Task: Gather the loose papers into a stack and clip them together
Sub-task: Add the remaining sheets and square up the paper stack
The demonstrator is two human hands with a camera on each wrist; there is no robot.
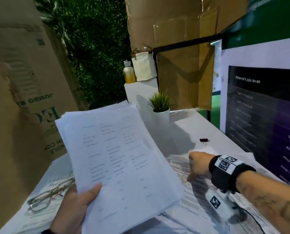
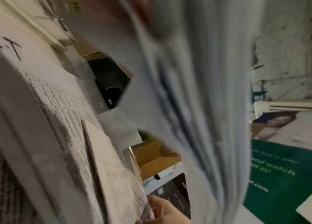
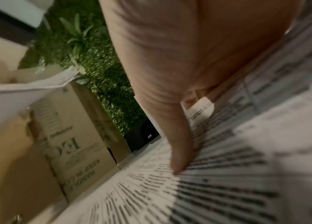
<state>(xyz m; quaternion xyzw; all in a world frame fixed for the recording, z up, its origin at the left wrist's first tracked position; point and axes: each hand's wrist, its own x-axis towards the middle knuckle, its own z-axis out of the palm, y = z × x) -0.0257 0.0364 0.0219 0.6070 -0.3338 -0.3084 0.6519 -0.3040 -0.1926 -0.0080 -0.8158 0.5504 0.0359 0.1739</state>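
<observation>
Left hand, low in the head view, thumb clamped down on the near edge of a fanned sheaf of printed papers, lifting it tilted above the table. In the left wrist view those sheets blur across the middle of the frame. Right hand, centre right, is down on the loose printed sheets spread on the table; the right wrist view shows one fingertip pressing on the print, the other fingers hidden, so its grip cannot be told. Just above that hand, a black binder clip lies alone on the tabletop. Lower left, eyeglasses rest on a newspaper. Further up, a small potted plant, cardboard boxes at left.
</observation>
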